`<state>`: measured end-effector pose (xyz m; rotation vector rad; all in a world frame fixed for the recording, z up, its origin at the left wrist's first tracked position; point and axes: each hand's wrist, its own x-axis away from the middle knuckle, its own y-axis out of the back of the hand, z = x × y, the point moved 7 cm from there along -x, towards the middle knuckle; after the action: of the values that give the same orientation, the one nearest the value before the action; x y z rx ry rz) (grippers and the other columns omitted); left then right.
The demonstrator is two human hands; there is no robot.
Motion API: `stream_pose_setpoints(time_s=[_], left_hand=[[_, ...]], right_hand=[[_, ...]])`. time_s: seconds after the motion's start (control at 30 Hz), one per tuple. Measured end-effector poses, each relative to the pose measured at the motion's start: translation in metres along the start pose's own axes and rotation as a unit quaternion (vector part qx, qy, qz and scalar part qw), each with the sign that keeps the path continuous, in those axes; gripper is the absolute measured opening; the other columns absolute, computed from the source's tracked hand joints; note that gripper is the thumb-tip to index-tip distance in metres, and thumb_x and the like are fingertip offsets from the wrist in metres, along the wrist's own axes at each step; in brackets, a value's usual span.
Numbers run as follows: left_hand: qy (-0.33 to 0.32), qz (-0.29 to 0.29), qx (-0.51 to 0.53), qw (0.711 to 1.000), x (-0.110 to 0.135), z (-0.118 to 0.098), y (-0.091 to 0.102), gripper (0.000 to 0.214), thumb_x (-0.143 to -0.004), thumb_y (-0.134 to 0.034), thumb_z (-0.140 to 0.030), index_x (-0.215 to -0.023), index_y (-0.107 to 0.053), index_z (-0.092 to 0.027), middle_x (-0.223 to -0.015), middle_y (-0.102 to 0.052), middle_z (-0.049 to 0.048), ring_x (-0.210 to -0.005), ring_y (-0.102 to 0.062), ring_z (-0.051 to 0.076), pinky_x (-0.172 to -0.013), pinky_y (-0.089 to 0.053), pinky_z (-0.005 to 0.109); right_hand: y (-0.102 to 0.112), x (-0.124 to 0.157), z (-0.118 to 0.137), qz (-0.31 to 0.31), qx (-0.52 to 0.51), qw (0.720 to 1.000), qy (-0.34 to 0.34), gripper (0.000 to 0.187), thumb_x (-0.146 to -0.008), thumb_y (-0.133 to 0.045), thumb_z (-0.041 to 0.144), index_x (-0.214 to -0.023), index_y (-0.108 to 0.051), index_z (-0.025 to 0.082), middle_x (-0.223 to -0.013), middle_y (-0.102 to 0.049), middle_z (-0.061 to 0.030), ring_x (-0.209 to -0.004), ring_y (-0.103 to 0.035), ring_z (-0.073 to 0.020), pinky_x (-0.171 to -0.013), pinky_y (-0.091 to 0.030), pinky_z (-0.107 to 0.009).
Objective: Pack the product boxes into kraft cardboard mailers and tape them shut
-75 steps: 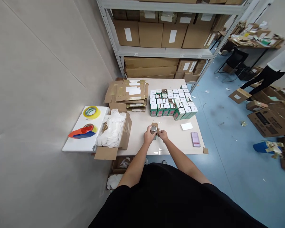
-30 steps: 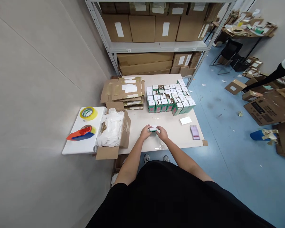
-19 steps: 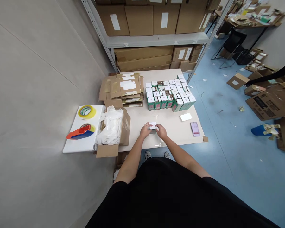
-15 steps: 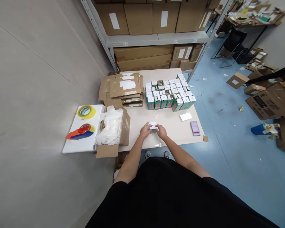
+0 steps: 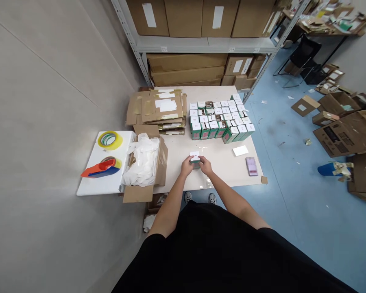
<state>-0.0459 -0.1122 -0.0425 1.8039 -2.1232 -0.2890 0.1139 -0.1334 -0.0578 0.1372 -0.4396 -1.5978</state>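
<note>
On the desk (image 5: 222, 167), just in front of the person, the left hand (image 5: 186, 166) and the right hand (image 5: 205, 166) close on a small green box (image 5: 195, 161) from either side, fingers curled against its walls rather than spread. A white label (image 5: 194, 156) lies on top, uncovered by either hand. Gripping from both sides like this keeps the box level and leaves the label in plain view, which suits careful handling. The box sits well apart from the block of matching boxes (image 5: 221, 120) farther along the desk. Flat cardboard (image 5: 155, 110) and a carton (image 5: 161, 162) lie to the left.
</note>
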Motion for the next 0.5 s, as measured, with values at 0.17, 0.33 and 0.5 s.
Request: stream_pose_setpoints(time_s=[0.17,0.33,0.5], left_hand=[[-0.026,-0.030,-0.032,0.999,-0.030,-0.006,0.029,0.059,-0.083,-0.055,-0.002,-0.137,-0.067,-0.022,-0.152,-0.057,0.0061,-0.139,-0.056,0.026,-0.117,-0.047,0.041],[0.029,0.001,-0.103,0.994,-0.041,0.009,0.037,0.074,-0.079,-0.065,-0.001,-0.148,-0.059,-0.027,-0.161,-0.046,0.0113,-0.144,-0.050,0.034,-0.120,-0.041,0.049],[0.023,-0.007,-0.132,0.991,-0.038,-0.003,0.046,0.070,-0.079,-0.071,-0.007,-0.146,-0.061,-0.027,-0.168,-0.034,0.0121,-0.145,-0.047,0.039,-0.118,-0.042,0.051]], right_hand=[[-0.023,-0.042,0.018,0.015,0.045,0.999,0.023,0.056,-0.084,-0.048,0.014,-0.138,-0.059,0.023,-0.130,-0.071,-0.0053,-0.117,-0.068,-0.0219,-0.106,-0.053,-0.039],[-0.042,-0.056,0.016,0.059,0.140,0.987,0.057,0.077,-0.076,-0.054,0.008,-0.151,-0.050,0.025,-0.145,-0.061,-0.0069,-0.132,-0.058,-0.0273,-0.115,-0.047,-0.044],[-0.037,-0.050,0.021,0.041,0.182,0.981,0.047,0.076,-0.077,-0.057,0.010,-0.151,-0.049,0.024,-0.153,-0.051,-0.0122,-0.145,-0.046,-0.0320,-0.119,-0.041,-0.051]])
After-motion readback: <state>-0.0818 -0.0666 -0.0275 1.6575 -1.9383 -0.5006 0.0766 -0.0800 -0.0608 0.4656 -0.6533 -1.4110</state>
